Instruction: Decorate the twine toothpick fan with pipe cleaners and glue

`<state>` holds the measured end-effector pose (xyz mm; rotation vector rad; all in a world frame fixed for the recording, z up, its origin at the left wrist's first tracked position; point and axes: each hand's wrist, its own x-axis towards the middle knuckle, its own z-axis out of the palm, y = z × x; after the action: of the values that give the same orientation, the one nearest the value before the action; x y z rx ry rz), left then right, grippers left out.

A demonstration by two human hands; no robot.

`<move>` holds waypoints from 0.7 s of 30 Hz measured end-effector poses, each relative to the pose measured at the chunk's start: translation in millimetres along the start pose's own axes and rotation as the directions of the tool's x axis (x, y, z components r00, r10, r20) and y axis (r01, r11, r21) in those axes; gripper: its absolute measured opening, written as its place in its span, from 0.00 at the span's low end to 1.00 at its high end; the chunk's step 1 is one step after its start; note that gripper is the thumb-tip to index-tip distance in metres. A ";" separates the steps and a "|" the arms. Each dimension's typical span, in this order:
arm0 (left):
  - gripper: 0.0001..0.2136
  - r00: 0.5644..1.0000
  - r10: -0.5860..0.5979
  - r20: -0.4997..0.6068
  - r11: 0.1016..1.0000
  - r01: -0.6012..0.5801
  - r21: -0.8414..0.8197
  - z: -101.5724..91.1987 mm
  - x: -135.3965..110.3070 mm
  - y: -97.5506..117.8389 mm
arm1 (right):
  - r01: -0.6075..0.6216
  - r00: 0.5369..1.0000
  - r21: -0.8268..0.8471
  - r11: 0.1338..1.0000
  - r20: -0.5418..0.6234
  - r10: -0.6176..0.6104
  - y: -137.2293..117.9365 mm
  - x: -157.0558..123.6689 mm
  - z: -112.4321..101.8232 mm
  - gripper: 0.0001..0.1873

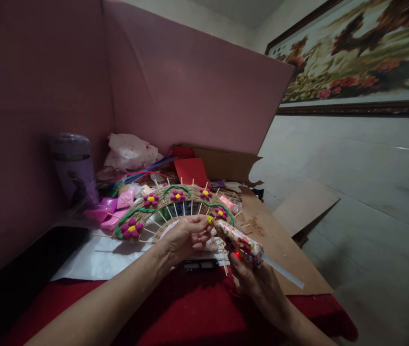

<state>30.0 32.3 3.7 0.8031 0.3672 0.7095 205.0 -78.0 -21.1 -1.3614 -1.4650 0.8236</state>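
Note:
A half-round craft piece [164,204] of jute twine wound over thin wooden sticks lies on white paper [96,259]. Magenta clay flowers with yellow centres [131,228] and a green clay vine [138,211] run along its arc. My left hand [188,238] pinches a small yellow bead [209,219] against the arc's right end, beside another flower [221,213]. My right hand [253,278] grips a hot glue gun [238,240] with a patterned body and a lit red light. Its nozzle points at the bead. A clear glue stick [283,272] juts out behind.
A purple bottle [74,168] stands at the left by the pink partition [175,81]. Pink packets [109,211], crumpled paper [130,151], red card [191,170] and a cardboard box [226,163] crowd the back. A dark phone [197,264] lies under my left wrist. Red cloth [197,312] covers the near table.

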 end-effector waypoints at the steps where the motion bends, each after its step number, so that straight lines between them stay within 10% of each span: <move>1: 0.10 1.000 -0.003 -0.002 1.000 0.003 0.002 0.8 -0.2 0.1 | 0.011 1.000 0.001 1.000 0.001 -0.011 1.0 0.3 -0.6 0.16; 21: 0.10 0.998 0.040 0.050 0.999 -0.040 0.002 -4.2 2.9 -3.1 | 0.057 0.996 -0.036 0.998 -0.063 -0.059 1.9 3.2 -3.6 0.16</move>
<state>31.1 35.0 -1.5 0.8313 0.3081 0.7254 209.2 -75.1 -21.1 -1.3522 -1.4675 0.7145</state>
